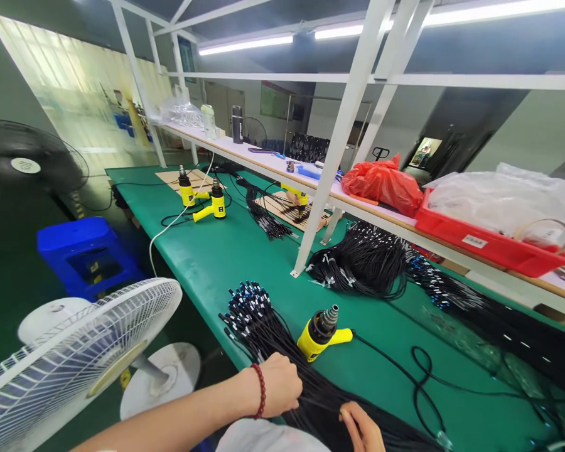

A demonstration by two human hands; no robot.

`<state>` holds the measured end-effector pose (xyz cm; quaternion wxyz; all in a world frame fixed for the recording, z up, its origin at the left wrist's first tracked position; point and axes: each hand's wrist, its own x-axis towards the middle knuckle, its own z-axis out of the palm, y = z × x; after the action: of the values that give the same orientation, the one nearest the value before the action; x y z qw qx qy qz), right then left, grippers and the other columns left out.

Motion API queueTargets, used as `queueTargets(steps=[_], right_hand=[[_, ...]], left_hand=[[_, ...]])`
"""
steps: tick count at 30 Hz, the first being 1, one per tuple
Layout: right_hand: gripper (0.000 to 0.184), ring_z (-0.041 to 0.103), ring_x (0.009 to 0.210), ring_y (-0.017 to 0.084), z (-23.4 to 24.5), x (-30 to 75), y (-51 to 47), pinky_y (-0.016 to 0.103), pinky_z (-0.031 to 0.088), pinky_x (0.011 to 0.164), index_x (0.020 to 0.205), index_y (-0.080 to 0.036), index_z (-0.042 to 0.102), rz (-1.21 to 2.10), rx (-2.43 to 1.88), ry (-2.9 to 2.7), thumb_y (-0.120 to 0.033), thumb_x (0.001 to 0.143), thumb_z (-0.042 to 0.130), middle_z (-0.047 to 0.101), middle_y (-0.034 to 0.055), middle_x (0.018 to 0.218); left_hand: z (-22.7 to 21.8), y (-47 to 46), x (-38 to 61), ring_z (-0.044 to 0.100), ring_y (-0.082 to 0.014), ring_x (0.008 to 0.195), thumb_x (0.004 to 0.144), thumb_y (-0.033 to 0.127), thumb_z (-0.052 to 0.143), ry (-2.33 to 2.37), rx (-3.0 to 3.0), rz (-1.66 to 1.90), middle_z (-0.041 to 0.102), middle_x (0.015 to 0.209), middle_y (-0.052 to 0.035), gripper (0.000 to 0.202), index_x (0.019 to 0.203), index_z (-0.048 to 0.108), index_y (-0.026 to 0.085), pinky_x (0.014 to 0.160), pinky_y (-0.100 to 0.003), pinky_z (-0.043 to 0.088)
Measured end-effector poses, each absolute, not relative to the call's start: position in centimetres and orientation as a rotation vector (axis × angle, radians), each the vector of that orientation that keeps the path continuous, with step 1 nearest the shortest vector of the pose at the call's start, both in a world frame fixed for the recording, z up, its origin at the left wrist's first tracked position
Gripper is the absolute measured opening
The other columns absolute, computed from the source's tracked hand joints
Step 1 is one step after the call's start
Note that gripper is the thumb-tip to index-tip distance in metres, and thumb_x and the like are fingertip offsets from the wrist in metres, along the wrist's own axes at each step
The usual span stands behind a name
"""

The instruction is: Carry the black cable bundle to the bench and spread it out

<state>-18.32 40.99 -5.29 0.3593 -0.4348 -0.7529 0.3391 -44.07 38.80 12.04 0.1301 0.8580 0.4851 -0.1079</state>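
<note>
A thick bundle of black cables (277, 336) lies along the near side of the green table, its white-and-blue-marked ends fanned out at the far end. Over this bundle my left hand (281, 384), wearing a dark red bead bracelet (262, 390), is closed in a fist with a black cable seemingly in it. My right hand (363, 429) is lower and to the right, thumb and fingers pinched on a black cable above the bundle. Just beyond the hands, a yellow heat gun (314, 339) stands with its nozzle up.
A white fan (136, 326) stands left of the green table (193, 257), near a blue stool (87, 254). More cables (365, 260) lie under a shelf bearing a red tray (489, 242). Across the table, another person's hand (294, 198) holds a yellow heat gun. A white post (327, 182) rises mid-table.
</note>
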Motion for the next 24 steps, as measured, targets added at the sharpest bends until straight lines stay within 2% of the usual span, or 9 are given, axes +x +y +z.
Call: queueTargets(steps=[5,9,12,15,19,22,24], right_hand=[[0.040,0.059,0.060,0.014,-4.6,-18.0,41.8,0.018,0.047,0.060,0.072,-0.020,0.060,0.905,-1.091,-2.048,-0.047,0.095,0.043,0.061,0.0003,0.065],[0.042,0.057,0.058,0.014,-5.4,-18.1,41.7,0.017,0.046,0.058,0.069,-0.019,0.058,0.916,-1.100,-2.047,-0.049,0.095,0.042,0.059,0.0001,0.062],[0.044,0.057,0.059,0.014,-5.7,-18.1,41.6,0.018,0.047,0.059,0.069,-0.019,0.059,0.942,-1.139,-2.004,-0.051,0.094,0.043,0.059,0.0007,0.063],[0.046,0.058,0.065,0.016,-5.5,-17.4,41.5,0.020,0.048,0.063,0.071,-0.019,0.059,0.965,-1.221,-1.946,-0.056,0.093,0.042,0.059,0.0019,0.066],[0.050,0.055,0.061,0.016,-4.8,-17.0,41.3,0.022,0.048,0.061,0.068,-0.020,0.056,0.997,-1.244,-1.953,-0.060,0.092,0.039,0.056,0.0013,0.063],[0.045,0.059,0.067,0.018,-4.0,-17.6,41.3,0.025,0.050,0.068,0.076,-0.021,0.059,0.994,-1.204,-2.040,-0.054,0.096,0.036,0.061,0.0031,0.070],[0.040,0.063,0.079,0.019,-3.4,-18.5,41.4,0.028,0.052,0.077,0.089,-0.022,0.063,0.957,-1.133,-2.119,-0.048,0.098,0.034,0.067,0.0059,0.084]], left_hand=[[11.9,40.6,-45.5,0.072,-0.0301,0.075,0.082,0.030,0.064,1.413,2.497,-0.332,0.073,0.076,-0.0166,0.020,0.079,0.074,0.013,0.063,-0.036,0.054],[12.7,41.5,-47.3,0.071,-0.0217,0.070,0.081,0.035,0.066,1.329,2.490,-0.286,0.074,0.071,-0.0066,0.016,0.074,0.074,0.022,0.058,-0.026,0.048],[14.9,41.0,-47.6,0.069,-0.0211,0.067,0.083,0.036,0.063,1.299,2.487,-0.193,0.072,0.066,-0.0037,0.019,0.071,0.073,0.025,0.056,-0.026,0.045],[17.0,41.0,-48.9,0.066,-0.0228,0.064,0.077,0.041,0.068,1.501,2.352,0.015,0.065,0.057,-0.0040,0.026,0.060,0.068,0.023,0.058,-0.028,0.043],[16.7,42.3,-53.3,0.061,-0.0190,0.059,0.074,0.034,0.071,1.723,2.184,0.156,0.055,0.049,0.0000,0.034,0.047,0.055,0.021,0.063,-0.026,0.043],[14.6,42.9,-56.5,0.060,-0.0176,0.062,0.069,0.024,0.073,1.813,2.103,0.275,0.057,0.056,0.0019,0.026,0.052,0.055,0.021,0.067,-0.025,0.044],[13.4,42.8,-57.9,0.060,-0.0180,0.071,0.071,0.018,0.068,1.895,2.048,0.415,0.060,0.067,0.0011,0.016,0.060,0.057,0.022,0.077,-0.027,0.045]])
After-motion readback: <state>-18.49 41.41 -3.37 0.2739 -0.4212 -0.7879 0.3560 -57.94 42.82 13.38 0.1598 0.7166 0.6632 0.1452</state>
